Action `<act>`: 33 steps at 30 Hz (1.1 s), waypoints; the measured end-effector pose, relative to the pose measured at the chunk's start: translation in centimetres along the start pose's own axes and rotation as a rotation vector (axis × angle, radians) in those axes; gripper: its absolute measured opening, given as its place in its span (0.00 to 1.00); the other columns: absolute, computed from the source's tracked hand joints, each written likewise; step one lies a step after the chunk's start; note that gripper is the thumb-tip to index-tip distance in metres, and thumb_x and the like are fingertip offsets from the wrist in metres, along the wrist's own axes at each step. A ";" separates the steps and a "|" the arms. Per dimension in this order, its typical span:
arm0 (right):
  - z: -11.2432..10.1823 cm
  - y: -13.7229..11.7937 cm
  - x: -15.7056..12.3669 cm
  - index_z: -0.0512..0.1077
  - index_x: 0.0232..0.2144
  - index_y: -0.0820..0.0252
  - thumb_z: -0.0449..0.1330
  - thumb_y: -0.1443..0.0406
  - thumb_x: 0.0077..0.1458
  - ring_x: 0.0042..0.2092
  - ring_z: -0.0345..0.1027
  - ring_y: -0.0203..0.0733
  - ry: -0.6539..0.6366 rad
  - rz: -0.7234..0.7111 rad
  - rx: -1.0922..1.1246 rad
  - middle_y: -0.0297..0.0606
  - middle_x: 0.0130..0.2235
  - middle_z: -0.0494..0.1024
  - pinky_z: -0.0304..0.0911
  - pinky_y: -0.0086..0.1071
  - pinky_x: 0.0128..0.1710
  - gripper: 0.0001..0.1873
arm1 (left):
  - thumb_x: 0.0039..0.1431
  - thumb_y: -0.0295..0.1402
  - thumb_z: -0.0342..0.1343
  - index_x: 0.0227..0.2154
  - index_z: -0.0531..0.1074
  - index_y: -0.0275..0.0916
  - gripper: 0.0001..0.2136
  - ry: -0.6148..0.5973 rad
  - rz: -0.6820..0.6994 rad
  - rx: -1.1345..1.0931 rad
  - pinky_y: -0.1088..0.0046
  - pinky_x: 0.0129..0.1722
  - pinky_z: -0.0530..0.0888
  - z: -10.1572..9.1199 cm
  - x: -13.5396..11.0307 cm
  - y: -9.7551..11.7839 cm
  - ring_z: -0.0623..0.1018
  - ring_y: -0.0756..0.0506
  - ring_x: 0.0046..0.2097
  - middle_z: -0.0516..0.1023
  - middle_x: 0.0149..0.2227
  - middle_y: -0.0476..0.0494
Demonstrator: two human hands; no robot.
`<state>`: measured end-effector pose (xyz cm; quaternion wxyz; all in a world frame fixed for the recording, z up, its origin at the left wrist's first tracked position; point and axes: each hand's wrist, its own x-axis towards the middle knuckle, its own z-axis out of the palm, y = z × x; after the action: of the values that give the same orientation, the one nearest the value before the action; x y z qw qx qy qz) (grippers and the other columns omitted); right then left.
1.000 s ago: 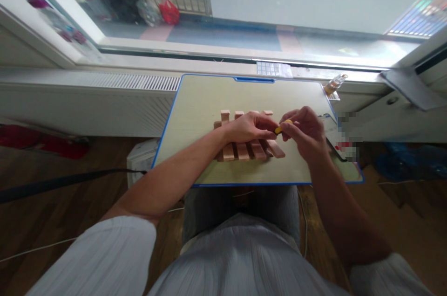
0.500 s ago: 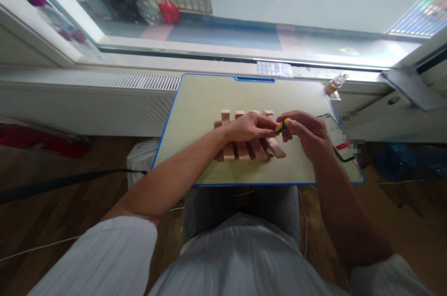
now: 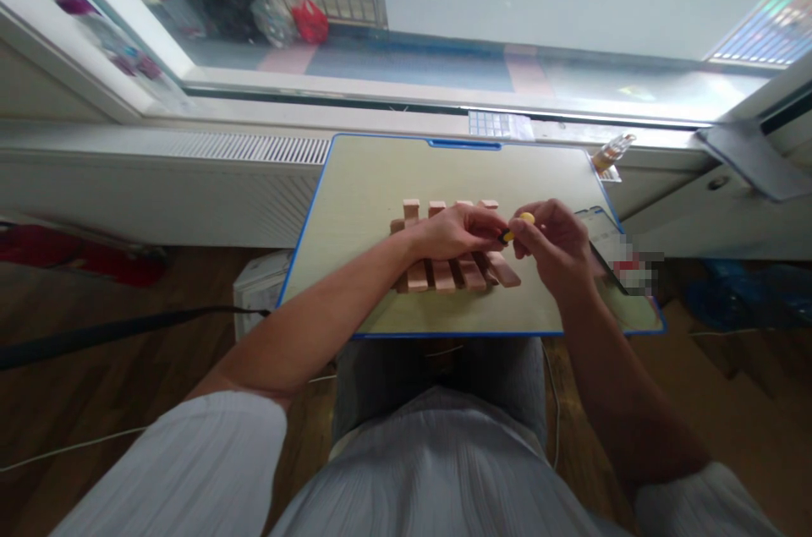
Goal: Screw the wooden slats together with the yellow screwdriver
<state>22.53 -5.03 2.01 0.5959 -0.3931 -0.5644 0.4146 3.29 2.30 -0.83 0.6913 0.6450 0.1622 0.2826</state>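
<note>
A small wooden slatted rack, made of several pale slats across a crosspiece, lies on the cream board with the blue rim. My left hand rests over its middle, fingers bent together at the rack's right end; what they pinch is hidden. My right hand is closed round a short screwdriver with a yellow and black handle. It lies slanted, its dark end against my left fingertips. The blade is out of sight between the hands. The rack's rightmost slat sits at an angle to the others.
A phone-like flat item lies on the board beyond my right wrist, partly blurred out. A clear bottle stands at the board's far right corner. Behind the board are a radiator and a window sill. My legs are under the board's near edge.
My right fingers have shifted on the screwdriver handle, which looks turned, with more yellow showing. My left hand stays in place over the wooden rack.
</note>
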 end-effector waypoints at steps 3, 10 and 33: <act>-0.8 -0.7 0.2 0.77 0.37 0.53 0.79 0.56 0.56 0.27 0.71 0.32 -0.002 0.037 0.003 0.31 0.37 0.81 0.66 0.29 0.24 0.16 | 0.61 0.32 0.71 0.49 0.86 0.33 0.14 -0.006 -0.006 0.045 0.71 0.50 0.77 0.0 0.0 0.2 0.82 0.48 0.46 0.87 0.47 0.39; -2.0 -2.0 0.8 0.88 0.45 0.54 0.72 0.53 0.64 0.27 0.74 0.36 -0.169 0.131 -0.064 0.37 0.36 0.86 0.68 0.33 0.26 0.14 | 0.62 0.32 0.70 0.46 0.87 0.32 0.12 -0.006 -0.010 0.075 0.69 0.53 0.77 0.1 -0.2 1.0 0.83 0.46 0.47 0.87 0.46 0.37; -0.9 -2.6 0.4 0.86 0.43 0.54 0.75 0.55 0.60 0.27 0.74 0.37 -0.154 0.147 -0.046 0.37 0.36 0.87 0.71 0.33 0.26 0.13 | 0.57 0.40 0.77 0.44 0.84 0.33 0.18 0.017 -0.040 -0.070 0.68 0.53 0.77 0.4 -0.1 0.5 0.83 0.47 0.46 0.87 0.44 0.40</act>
<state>23.60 -5.54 4.59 0.5097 -0.4138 -0.5874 0.4732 3.33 1.89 -0.28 0.7175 0.6147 0.1709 0.2795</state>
